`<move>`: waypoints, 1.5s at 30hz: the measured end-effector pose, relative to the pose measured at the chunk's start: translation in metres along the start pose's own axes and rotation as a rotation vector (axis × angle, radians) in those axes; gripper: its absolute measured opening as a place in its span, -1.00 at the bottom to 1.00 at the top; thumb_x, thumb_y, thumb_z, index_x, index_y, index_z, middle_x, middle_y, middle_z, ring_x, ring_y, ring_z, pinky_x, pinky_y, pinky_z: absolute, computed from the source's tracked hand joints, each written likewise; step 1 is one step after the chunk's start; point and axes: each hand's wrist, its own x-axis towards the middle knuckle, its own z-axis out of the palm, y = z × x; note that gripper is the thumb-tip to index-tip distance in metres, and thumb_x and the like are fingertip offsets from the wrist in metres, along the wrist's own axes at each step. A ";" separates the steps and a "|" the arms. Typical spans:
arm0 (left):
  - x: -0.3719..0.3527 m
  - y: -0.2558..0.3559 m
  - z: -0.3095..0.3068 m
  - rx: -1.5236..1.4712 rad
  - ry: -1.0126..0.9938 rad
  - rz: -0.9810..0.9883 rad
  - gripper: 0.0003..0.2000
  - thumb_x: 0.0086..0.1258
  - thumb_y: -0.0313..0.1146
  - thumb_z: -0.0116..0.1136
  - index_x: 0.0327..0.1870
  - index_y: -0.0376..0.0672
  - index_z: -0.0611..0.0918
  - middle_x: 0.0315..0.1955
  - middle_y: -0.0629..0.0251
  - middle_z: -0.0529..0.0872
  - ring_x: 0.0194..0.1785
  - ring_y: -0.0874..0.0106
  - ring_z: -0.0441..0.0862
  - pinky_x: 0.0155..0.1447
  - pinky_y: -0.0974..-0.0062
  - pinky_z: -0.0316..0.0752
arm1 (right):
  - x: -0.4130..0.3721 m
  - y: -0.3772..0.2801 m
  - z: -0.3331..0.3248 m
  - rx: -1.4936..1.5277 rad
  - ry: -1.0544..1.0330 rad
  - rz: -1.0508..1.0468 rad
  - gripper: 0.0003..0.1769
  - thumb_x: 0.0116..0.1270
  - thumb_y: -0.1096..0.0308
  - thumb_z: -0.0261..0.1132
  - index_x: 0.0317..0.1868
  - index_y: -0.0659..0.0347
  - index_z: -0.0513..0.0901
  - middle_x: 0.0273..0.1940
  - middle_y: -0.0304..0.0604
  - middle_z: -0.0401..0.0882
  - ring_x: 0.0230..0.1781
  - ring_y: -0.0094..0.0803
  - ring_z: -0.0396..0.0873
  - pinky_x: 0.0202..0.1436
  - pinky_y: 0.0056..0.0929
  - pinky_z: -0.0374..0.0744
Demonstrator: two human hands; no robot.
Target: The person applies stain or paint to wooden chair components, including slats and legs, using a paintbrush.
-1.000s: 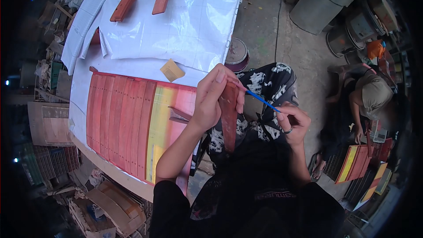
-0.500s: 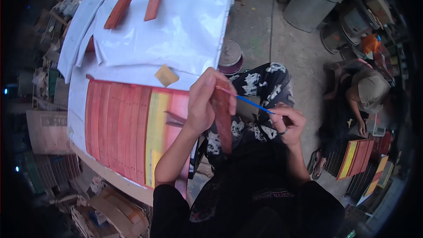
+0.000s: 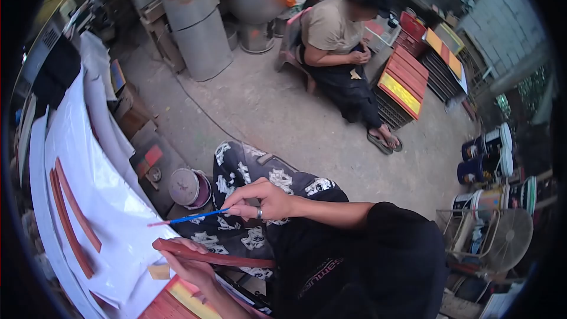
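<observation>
A long red-painted wooden strip [image 3: 218, 257] lies across my left hand [image 3: 195, 267], whose fingers wrap around it near its far end. Pinched in my right hand [image 3: 263, 201], which wears a ring, is a thin blue brush [image 3: 198, 217] with a reddish tip. The brush tip is above the white sheet, apart from the strip. On that white sheet [image 3: 100, 165] lie two curved red strips [image 3: 77, 207] and, near my left hand, a small tan piece [image 3: 159, 272]. Red and yellow slats [image 3: 177, 304] show at the bottom edge.
A paint bucket [image 3: 190, 188] stands beside my knee. Across the floor, a seated person [image 3: 339, 38] has both hands together, near stacked red and yellow panels [image 3: 401, 82]. Paint cans [image 3: 487, 153] and a fan [image 3: 509, 239] are at the right.
The view has swung right, bringing the seated person and the fan into fuller view. The brush tip, formerly at the strip, has moved away from it.
</observation>
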 end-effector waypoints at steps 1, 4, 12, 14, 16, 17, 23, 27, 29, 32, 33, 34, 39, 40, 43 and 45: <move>-0.001 -0.009 0.004 0.016 0.014 -0.028 -0.58 0.58 0.03 -0.29 -0.11 -0.21 0.39 -0.55 0.27 0.44 -0.62 0.48 0.38 -0.51 0.57 0.39 | -0.002 -0.003 -0.004 -0.008 0.024 -0.007 -0.82 0.34 0.43 0.30 -0.09 0.30 0.70 -0.41 -0.18 0.69 -0.51 -0.55 0.60 -0.39 -0.57 0.51; -0.011 -0.040 0.013 0.038 -0.054 -0.101 -0.61 0.55 0.01 -0.19 -0.09 -0.21 0.38 -0.53 0.27 0.46 -0.57 0.46 0.43 -0.47 0.55 0.43 | -0.006 -0.005 -0.011 0.031 0.122 0.063 -0.80 0.40 0.41 0.24 -0.04 0.31 0.64 -0.48 -0.25 0.64 -0.52 -0.61 0.57 -0.42 -0.60 0.50; -0.029 -0.084 0.027 0.206 -0.275 -0.166 -0.70 0.57 -0.15 -0.12 0.04 -0.23 0.36 -0.49 0.25 0.49 -0.51 0.49 0.49 -0.42 0.57 0.47 | -0.010 -0.006 -0.020 0.227 0.334 0.090 -0.76 0.49 0.36 0.14 0.05 0.31 0.48 -0.49 -0.33 0.50 -0.53 -0.68 0.46 -0.49 -0.68 0.39; -0.028 -0.085 0.026 0.270 -0.318 -0.158 -0.71 0.56 -0.16 -0.10 0.04 -0.23 0.36 -0.49 0.26 0.50 -0.51 0.51 0.49 -0.42 0.58 0.47 | -0.011 -0.005 -0.020 0.245 0.344 0.078 -0.75 0.51 0.34 0.09 0.07 0.31 0.43 -0.48 -0.30 0.48 -0.53 -0.66 0.44 -0.49 -0.67 0.39; -0.025 -0.095 0.018 0.290 -0.308 -0.150 -0.71 0.57 -0.17 -0.12 0.04 -0.24 0.35 -0.50 0.24 0.51 -0.52 0.50 0.50 -0.42 0.58 0.47 | -0.013 -0.007 -0.019 0.280 0.342 0.080 -0.74 0.53 0.32 0.05 0.07 0.31 0.43 -0.49 -0.28 0.48 -0.54 -0.65 0.44 -0.48 -0.67 0.39; -0.024 -0.098 0.015 0.300 -0.303 -0.143 -0.70 0.57 -0.17 -0.13 0.04 -0.25 0.34 -0.51 0.23 0.52 -0.52 0.50 0.50 -0.42 0.59 0.47 | -0.014 -0.009 -0.019 0.296 0.340 0.079 -0.74 0.54 0.31 0.04 0.07 0.31 0.42 -0.50 -0.27 0.47 -0.55 -0.64 0.43 -0.47 -0.67 0.39; -0.027 -0.097 0.017 0.266 -0.348 -0.110 -0.69 0.58 -0.14 -0.15 0.02 -0.25 0.35 -0.52 0.25 0.52 -0.55 0.52 0.48 -0.43 0.60 0.46 | -0.022 -0.016 -0.007 0.238 0.367 0.047 -0.76 0.56 0.32 -0.01 0.06 0.30 0.40 -0.50 -0.25 0.47 -0.56 -0.62 0.42 -0.47 -0.67 0.39; -0.026 -0.093 0.011 0.139 -0.233 -0.100 -0.69 0.59 -0.10 -0.18 -0.04 -0.22 0.37 -0.53 0.28 0.48 -0.57 0.52 0.44 -0.48 0.62 0.42 | -0.028 -0.016 0.006 0.209 0.378 0.040 -0.81 0.54 0.34 0.03 0.01 0.28 0.39 -0.49 -0.24 0.49 -0.55 -0.63 0.42 -0.47 -0.67 0.39; -0.023 -0.092 0.003 0.105 -0.157 -0.064 -0.65 0.59 -0.04 -0.22 -0.09 -0.20 0.37 -0.54 0.27 0.47 -0.58 0.50 0.44 -0.51 0.60 0.40 | -0.031 -0.016 0.009 0.182 0.361 0.059 -0.83 0.53 0.35 0.04 0.00 0.26 0.38 -0.48 -0.24 0.51 -0.55 -0.64 0.42 -0.47 -0.67 0.39; -0.018 -0.082 0.003 0.041 -0.052 -0.056 -0.60 0.56 0.04 -0.19 -0.12 -0.20 0.40 -0.54 0.28 0.46 -0.58 0.50 0.42 -0.53 0.61 0.38 | -0.037 -0.015 0.014 0.184 0.318 0.126 -0.83 0.53 0.33 0.05 0.00 0.23 0.36 -0.47 -0.26 0.54 -0.55 -0.65 0.43 -0.46 -0.65 0.40; -0.015 -0.080 0.002 0.023 -0.046 -0.057 -0.59 0.56 0.05 -0.20 -0.14 -0.19 0.40 -0.53 0.30 0.46 -0.58 0.51 0.41 -0.54 0.61 0.37 | -0.039 -0.014 0.015 0.183 0.293 0.143 -0.83 0.54 0.33 0.04 0.00 0.23 0.36 -0.47 -0.26 0.54 -0.55 -0.64 0.43 -0.46 -0.64 0.40; -0.014 -0.077 0.003 0.016 -0.014 -0.065 -0.59 0.56 0.05 -0.19 -0.14 -0.19 0.40 -0.53 0.31 0.45 -0.57 0.52 0.41 -0.53 0.62 0.37 | -0.040 -0.013 0.016 0.174 0.286 0.145 -0.83 0.54 0.32 0.04 -0.01 0.24 0.37 -0.49 -0.27 0.54 -0.56 -0.64 0.43 -0.47 -0.64 0.40; -0.004 -0.044 0.014 -0.081 0.004 -0.046 -0.65 0.56 -0.03 -0.13 -0.07 -0.19 0.40 -0.43 0.35 0.44 -0.48 0.57 0.39 -0.42 0.68 0.34 | -0.035 -0.006 0.012 0.147 0.228 0.172 -0.81 0.53 0.30 0.05 -0.04 0.25 0.38 -0.55 -0.27 0.54 -0.60 -0.62 0.43 -0.53 -0.60 0.39; 0.000 -0.033 0.023 -0.078 -0.002 -0.015 -0.67 0.56 -0.06 -0.11 -0.05 -0.19 0.40 -0.40 0.36 0.44 -0.46 0.58 0.38 -0.41 0.68 0.33 | -0.032 -0.003 0.011 0.160 0.226 0.170 -0.82 0.53 0.31 0.05 -0.05 0.25 0.38 -0.54 -0.25 0.55 -0.59 -0.61 0.46 -0.52 -0.60 0.42; 0.022 -0.018 0.028 -0.168 -0.136 0.088 -0.73 0.54 -0.26 -0.01 0.09 -0.21 0.38 -0.27 0.35 0.45 -0.34 0.59 0.38 -0.34 0.66 0.35 | -0.024 -0.005 0.004 0.160 0.219 0.169 -0.83 0.52 0.34 0.05 -0.03 0.26 0.38 -0.52 -0.23 0.55 -0.57 -0.60 0.49 -0.50 -0.58 0.48; 0.038 -0.006 0.028 -0.241 -0.158 0.128 -0.67 0.49 -0.35 0.04 0.19 -0.23 0.35 -0.18 0.33 0.49 -0.27 0.58 0.40 -0.28 0.61 0.41 | -0.026 -0.001 0.004 0.224 0.257 0.148 -0.85 0.50 0.42 0.04 0.00 0.27 0.39 -0.46 -0.22 0.54 -0.48 -0.55 0.56 -0.43 -0.56 0.54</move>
